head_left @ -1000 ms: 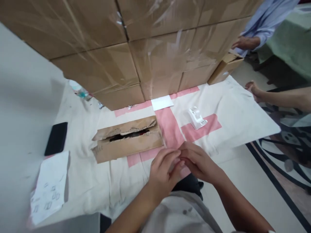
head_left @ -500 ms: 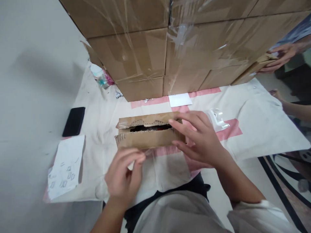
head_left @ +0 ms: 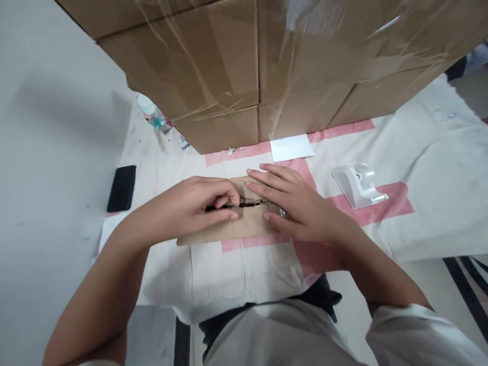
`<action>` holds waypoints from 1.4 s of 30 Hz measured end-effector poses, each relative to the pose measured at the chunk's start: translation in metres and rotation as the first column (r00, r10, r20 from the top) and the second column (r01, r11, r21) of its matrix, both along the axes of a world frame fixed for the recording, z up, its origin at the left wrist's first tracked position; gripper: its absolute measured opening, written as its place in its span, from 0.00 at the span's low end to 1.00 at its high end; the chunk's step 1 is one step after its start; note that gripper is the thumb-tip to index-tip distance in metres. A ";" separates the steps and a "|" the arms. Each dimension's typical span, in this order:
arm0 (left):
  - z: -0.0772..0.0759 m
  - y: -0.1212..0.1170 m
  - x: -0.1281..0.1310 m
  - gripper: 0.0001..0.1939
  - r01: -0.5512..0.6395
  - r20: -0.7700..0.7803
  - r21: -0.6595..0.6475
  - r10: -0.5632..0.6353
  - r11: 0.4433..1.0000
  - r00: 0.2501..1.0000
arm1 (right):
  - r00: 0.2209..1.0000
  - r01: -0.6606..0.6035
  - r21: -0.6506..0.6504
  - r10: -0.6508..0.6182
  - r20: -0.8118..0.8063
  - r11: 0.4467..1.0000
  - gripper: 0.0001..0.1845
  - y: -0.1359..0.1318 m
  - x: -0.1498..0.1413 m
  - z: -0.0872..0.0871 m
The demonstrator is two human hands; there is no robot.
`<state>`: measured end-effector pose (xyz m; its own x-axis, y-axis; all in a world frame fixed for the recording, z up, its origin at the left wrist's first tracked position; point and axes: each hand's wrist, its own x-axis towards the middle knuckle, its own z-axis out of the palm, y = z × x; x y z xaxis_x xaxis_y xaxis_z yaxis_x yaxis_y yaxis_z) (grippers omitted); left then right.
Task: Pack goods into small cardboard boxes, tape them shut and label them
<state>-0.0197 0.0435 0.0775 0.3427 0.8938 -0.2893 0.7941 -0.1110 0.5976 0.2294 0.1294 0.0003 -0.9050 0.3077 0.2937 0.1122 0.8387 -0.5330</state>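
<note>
A small flat cardboard box [head_left: 229,230] with a torn slit along its top lies on a white and pink cloth [head_left: 213,269] in front of me. My left hand [head_left: 194,203] rests on the box's left half, fingers curled and fingertips pinching at the slit's edge. My right hand [head_left: 293,201] lies on the box's right end, fingers stretched flat over the top and thumb against its front side. What is inside the slit is dark and hidden.
A tall stack of tape-wrapped cardboard cartons [head_left: 267,66] stands just behind the box. A white plastic holder [head_left: 358,185] lies on the cloth to the right, a white card [head_left: 292,147] by the cartons, a black phone [head_left: 122,188] at the left.
Both hands moved forward from near my lap onto the small box: the right reached it first, then the left came up to the slit. The view shifted closer and left.
</note>
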 end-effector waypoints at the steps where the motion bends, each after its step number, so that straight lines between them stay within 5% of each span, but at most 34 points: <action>1: -0.001 0.003 0.001 0.09 0.002 -0.037 -0.004 -0.002 1.000 0.999 | 1.000 -0.005 -0.010 0.004 -0.014 1.000 0.31 0.001 0.000 -0.001; 10: -0.010 -0.009 0.009 0.12 -0.063 -0.283 0.097 0.088 0.993 0.955 | 0.996 -0.016 -0.059 0.011 -0.087 0.998 0.28 0.003 -0.002 -0.007; 13: -0.012 -0.013 0.008 0.22 -0.080 -0.335 0.177 0.137 0.981 0.932 | 0.995 -0.016 -0.081 0.008 -0.096 0.997 0.29 0.003 -0.002 -0.007; 15: -0.014 -0.011 0.005 0.26 -0.109 -0.329 0.189 0.168 0.976 0.929 | 0.995 -0.018 -0.096 0.008 -0.100 0.995 0.29 0.003 -0.002 -0.008; 24: -0.023 -0.010 0.007 0.15 -0.149 -0.234 0.204 0.195 0.968 0.952 | 0.988 -0.028 -0.134 0.007 -0.152 0.991 0.27 0.002 -0.003 -0.009; 29: -0.024 -0.017 0.009 0.17 -0.197 -0.220 0.244 0.252 0.950 0.942 | 0.928 0.003 -0.292 -0.112 -0.356 0.957 0.27 -0.001 -0.004 -0.032; 32: -0.028 -0.022 0.010 0.21 -0.224 -0.239 0.358 0.321 0.907 0.916 | 0.785 0.156 -0.534 -0.433 -0.443 0.831 0.24 0.002 -0.011 -0.062; 35: -0.036 -0.025 0.011 0.26 -0.208 -0.303 0.375 0.331 0.903 0.894 | 0.655 0.312 -0.726 -0.692 -0.303 0.612 0.16 0.015 -0.021 -0.086; 39: -0.045 -0.026 0.013 0.23 -0.233 -0.309 0.313 0.331 0.921 0.892 | 0.573 0.420 -0.841 -0.819 -0.044 0.339 0.17 0.039 -0.023 -0.096; 42: -0.048 -0.028 0.012 0.21 -0.247 -0.297 0.318 0.344 0.915 0.891 | 0.558 0.385 -0.882 -0.830 -0.011 0.271 0.15 0.052 -0.016 -0.094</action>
